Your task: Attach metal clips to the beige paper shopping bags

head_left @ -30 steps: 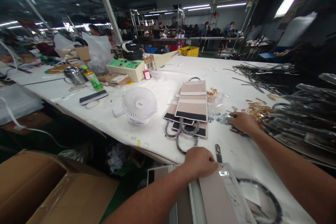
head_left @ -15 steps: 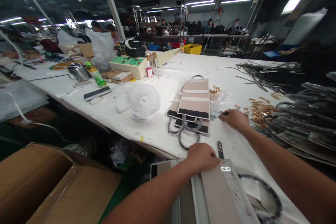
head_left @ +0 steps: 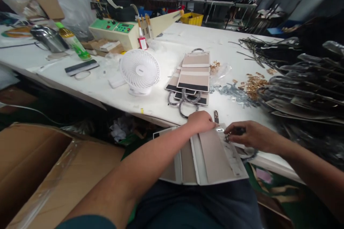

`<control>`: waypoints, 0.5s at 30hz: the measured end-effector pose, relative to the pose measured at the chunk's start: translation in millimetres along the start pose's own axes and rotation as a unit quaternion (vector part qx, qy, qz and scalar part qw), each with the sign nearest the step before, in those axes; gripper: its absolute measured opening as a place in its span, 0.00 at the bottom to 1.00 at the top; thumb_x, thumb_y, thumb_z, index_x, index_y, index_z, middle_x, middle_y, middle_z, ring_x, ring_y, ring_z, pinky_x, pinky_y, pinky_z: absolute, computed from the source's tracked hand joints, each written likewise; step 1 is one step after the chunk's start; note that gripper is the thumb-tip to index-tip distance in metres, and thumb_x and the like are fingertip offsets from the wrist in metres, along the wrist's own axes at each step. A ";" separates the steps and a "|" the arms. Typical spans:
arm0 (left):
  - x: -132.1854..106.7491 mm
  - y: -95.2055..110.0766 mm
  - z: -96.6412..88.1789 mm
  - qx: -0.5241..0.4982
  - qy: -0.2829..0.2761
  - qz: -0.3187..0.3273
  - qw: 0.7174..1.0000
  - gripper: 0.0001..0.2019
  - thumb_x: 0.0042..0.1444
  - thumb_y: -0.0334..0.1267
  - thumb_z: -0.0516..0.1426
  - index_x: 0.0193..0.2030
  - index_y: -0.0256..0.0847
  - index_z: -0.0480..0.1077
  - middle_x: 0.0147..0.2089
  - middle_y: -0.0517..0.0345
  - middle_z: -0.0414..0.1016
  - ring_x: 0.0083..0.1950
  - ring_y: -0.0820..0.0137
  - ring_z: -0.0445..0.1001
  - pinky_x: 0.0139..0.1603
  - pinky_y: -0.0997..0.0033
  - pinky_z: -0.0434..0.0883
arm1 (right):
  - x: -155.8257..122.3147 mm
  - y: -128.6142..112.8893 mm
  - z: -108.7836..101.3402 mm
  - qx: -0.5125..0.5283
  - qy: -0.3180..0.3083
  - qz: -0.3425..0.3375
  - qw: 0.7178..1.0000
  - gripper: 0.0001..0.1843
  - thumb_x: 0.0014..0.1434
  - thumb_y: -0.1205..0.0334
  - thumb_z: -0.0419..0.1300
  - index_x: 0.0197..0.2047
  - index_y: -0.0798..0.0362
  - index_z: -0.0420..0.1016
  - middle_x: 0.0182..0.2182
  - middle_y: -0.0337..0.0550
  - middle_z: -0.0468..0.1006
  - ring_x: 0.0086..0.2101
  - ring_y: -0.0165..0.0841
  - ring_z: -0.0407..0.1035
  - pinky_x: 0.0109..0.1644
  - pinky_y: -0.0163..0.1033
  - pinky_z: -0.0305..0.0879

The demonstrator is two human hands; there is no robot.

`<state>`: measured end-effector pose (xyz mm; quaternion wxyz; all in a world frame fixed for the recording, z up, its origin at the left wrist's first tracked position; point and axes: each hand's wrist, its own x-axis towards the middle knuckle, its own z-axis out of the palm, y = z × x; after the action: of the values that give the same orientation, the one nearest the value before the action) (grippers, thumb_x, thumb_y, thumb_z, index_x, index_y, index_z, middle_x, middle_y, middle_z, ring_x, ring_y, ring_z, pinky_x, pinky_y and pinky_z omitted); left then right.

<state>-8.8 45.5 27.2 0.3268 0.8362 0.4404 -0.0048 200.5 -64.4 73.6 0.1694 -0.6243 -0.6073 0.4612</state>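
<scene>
Right hand (head_left: 249,136) has come back from the scattered metal pieces far out on the counter (head_left: 107,89) to the near edge, beside the left hand (head_left: 200,121); view tips down, lap now visible.

Counter: white, long, cluttered. Cardboard box (head_left: 40,171) on the floor at lower left, flaps open, inside not visible. Stack of dark wrapped strap pieces (head_left: 303,86) fills the right side. Cream control unit (head_left: 118,32) with green panel at the far left of the counter, green bottle (head_left: 73,43) and metal cup (head_left: 49,39) near it. Small white fan (head_left: 139,71) stands at mid-counter. Just right of the fan, a pile of beige-and-black panels (head_left: 193,78) with braided loop handles. Gold fittings (head_left: 252,84) lie loose between that pile and the straps, on no tray.

Beige panel (head_left: 212,154) lies half on the counter edge, half over the lap, directly under both hands. Left hand is closed loosely, knuckles up, pressing the panel's top edge. Right hand pinches a small dark fitting (head_left: 232,134) at the panel's upper right corner, fingertips drawn together on it. The hands are close but not touching.
</scene>
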 end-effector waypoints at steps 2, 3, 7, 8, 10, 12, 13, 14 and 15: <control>0.8 0.2 0.6 0.001 -0.001 0.003 1.000 0.21 0.60 0.63 0.63 0.41 0.49 0.86 0.46 0.54 0.86 0.48 0.61 0.81 0.43 0.68 0.71 | -10.8 6.3 12.9 0.014 -0.028 0.021 0.999 0.20 0.56 0.45 0.73 0.42 0.52 0.88 0.24 0.39 0.75 0.21 0.29 0.60 0.22 0.32 0.55; 1.0 0.4 0.7 0.001 -0.002 0.004 1.000 0.21 0.60 0.64 0.63 0.41 0.49 0.86 0.46 0.54 0.86 0.48 0.62 0.81 0.43 0.68 0.71 | -13.1 9.5 16.6 0.018 -0.033 0.033 0.999 0.21 0.56 0.44 0.73 0.43 0.53 0.89 0.22 0.37 0.72 0.21 0.28 0.58 0.22 0.32 0.52; 0.0 1.5 0.2 0.002 -0.003 0.002 1.000 0.22 0.60 0.64 0.64 0.40 0.48 0.86 0.44 0.54 0.85 0.46 0.63 0.80 0.41 0.69 0.70 | -11.9 21.1 22.5 -0.008 -0.023 0.042 0.999 0.21 0.56 0.46 0.70 0.44 0.53 0.89 0.21 0.36 0.70 0.21 0.28 0.55 0.23 0.32 0.49; -0.4 1.8 0.0 0.001 -0.003 0.001 1.000 0.22 0.60 0.64 0.64 0.40 0.48 0.87 0.44 0.55 0.85 0.46 0.63 0.80 0.41 0.69 0.70 | -10.8 24.1 23.4 -0.015 -0.021 0.037 0.999 0.20 0.56 0.46 0.70 0.43 0.53 0.89 0.22 0.37 0.71 0.22 0.29 0.57 0.24 0.32 0.51; -0.9 2.2 -0.1 0.001 -0.004 0.000 1.000 0.22 0.60 0.64 0.64 0.41 0.48 0.87 0.44 0.55 0.85 0.45 0.63 0.80 0.41 0.69 0.70 | -8.7 30.2 25.5 -0.011 -0.018 0.032 0.999 0.19 0.56 0.47 0.70 0.42 0.53 0.89 0.25 0.39 0.75 0.24 0.30 0.60 0.25 0.33 0.54; -0.9 2.4 -0.3 0.003 -0.005 0.000 1.000 0.22 0.60 0.64 0.64 0.41 0.49 0.87 0.44 0.55 0.85 0.45 0.63 0.80 0.41 0.69 0.70 | -6.6 35.9 27.7 0.000 -0.020 0.042 0.999 0.20 0.55 0.45 0.70 0.42 0.52 0.89 0.25 0.39 0.75 0.24 0.30 0.59 0.25 0.33 0.53; -0.8 2.4 -0.4 0.005 -0.007 0.001 1.000 0.22 0.60 0.64 0.64 0.42 0.49 0.87 0.43 0.55 0.85 0.45 0.63 0.80 0.41 0.69 0.70 | -5.6 38.3 28.9 0.000 -0.020 0.049 0.999 0.21 0.54 0.44 0.70 0.42 0.52 0.88 0.25 0.39 0.74 0.23 0.29 0.58 0.25 0.33 0.52; -0.6 2.4 -0.6 0.006 -0.007 0.001 1.000 0.22 0.60 0.64 0.63 0.42 0.49 0.87 0.43 0.55 0.85 0.45 0.63 0.80 0.41 0.69 0.70 | -4.8 40.3 29.9 -0.003 -0.019 0.054 0.998 0.22 0.53 0.43 0.70 0.42 0.53 0.88 0.24 0.39 0.73 0.23 0.29 0.57 0.25 0.33 0.50; -0.6 2.4 -0.9 0.008 -0.008 0.001 1.000 0.22 0.60 0.64 0.63 0.41 0.49 0.87 0.43 0.55 0.85 0.45 0.63 0.80 0.40 0.69 0.70 | -4.3 41.7 30.8 -0.009 -0.016 0.058 0.998 0.23 0.53 0.42 0.69 0.42 0.53 0.88 0.23 0.39 0.73 0.23 0.29 0.56 0.25 0.34 0.49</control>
<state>-7.6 44.6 29.3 0.3241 0.8392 0.4365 -0.0146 202.3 -87.5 27.1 0.1273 -0.6524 -0.5767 0.4749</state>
